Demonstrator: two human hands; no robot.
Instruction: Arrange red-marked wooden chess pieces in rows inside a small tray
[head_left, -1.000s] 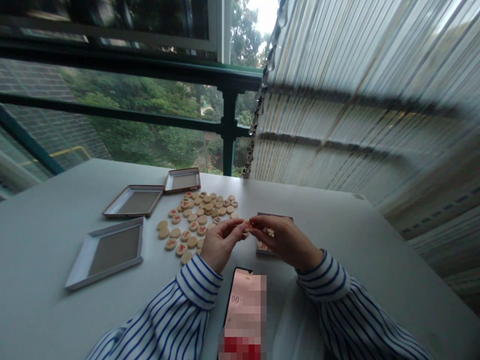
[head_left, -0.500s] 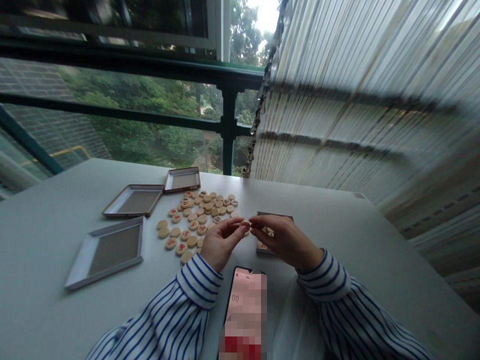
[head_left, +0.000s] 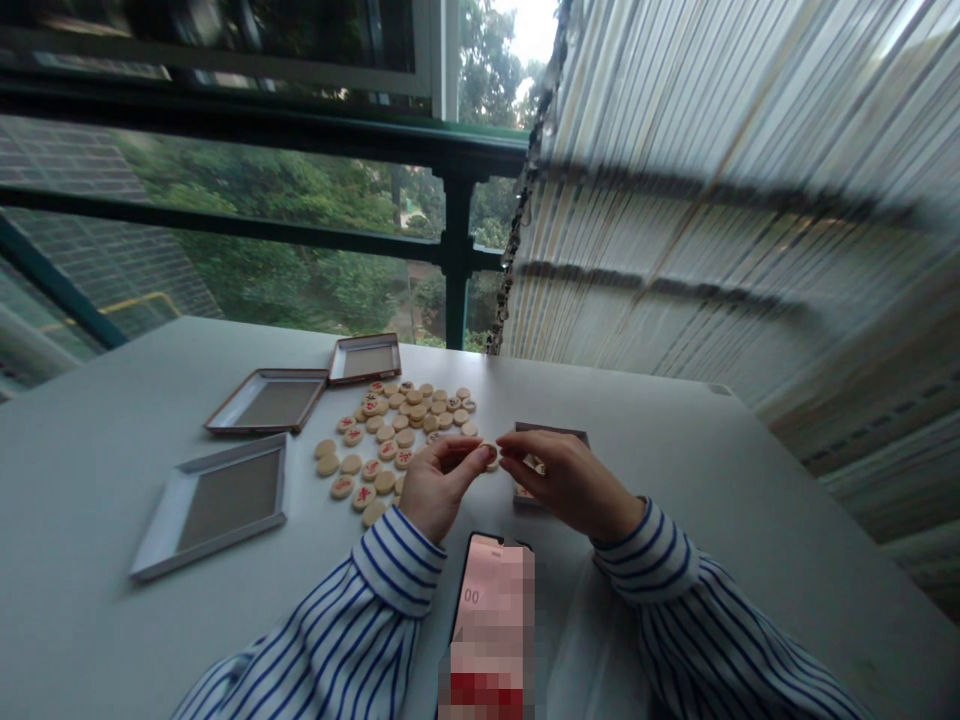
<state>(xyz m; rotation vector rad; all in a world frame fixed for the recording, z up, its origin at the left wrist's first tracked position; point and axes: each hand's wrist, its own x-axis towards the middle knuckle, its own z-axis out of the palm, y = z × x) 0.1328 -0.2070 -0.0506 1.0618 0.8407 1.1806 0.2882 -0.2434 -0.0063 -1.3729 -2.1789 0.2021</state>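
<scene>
My left hand [head_left: 441, 480] pinches a round wooden Chinese chess piece [head_left: 490, 453] between thumb and fingers, above the table. Close by its right edge are the fingertips of my right hand [head_left: 566, 480], thumb and forefinger slightly apart with nothing visible between them. Under my right hand lies a small open box [head_left: 551, 428] with some pieces inside, mostly hidden by the hand. To the left, many loose Chinese chess pieces [head_left: 386, 450] spread over the white table [head_left: 645, 620], some showing red or dark characters, others plain side up.
Three shallow box parts stand at the left: a pale tray [head_left: 161, 520], a brown-edged tray [head_left: 262, 372] and a smaller one [head_left: 366, 342] behind. A phone [head_left: 487, 620] lies between my forearms. Beyond the table are a window railing [head_left: 456, 230] and a string curtain [head_left: 637, 240].
The piece in my left hand has tilted slightly. My right fingertips have parted a little beside it. The boxes and loose pieces stay put.
</scene>
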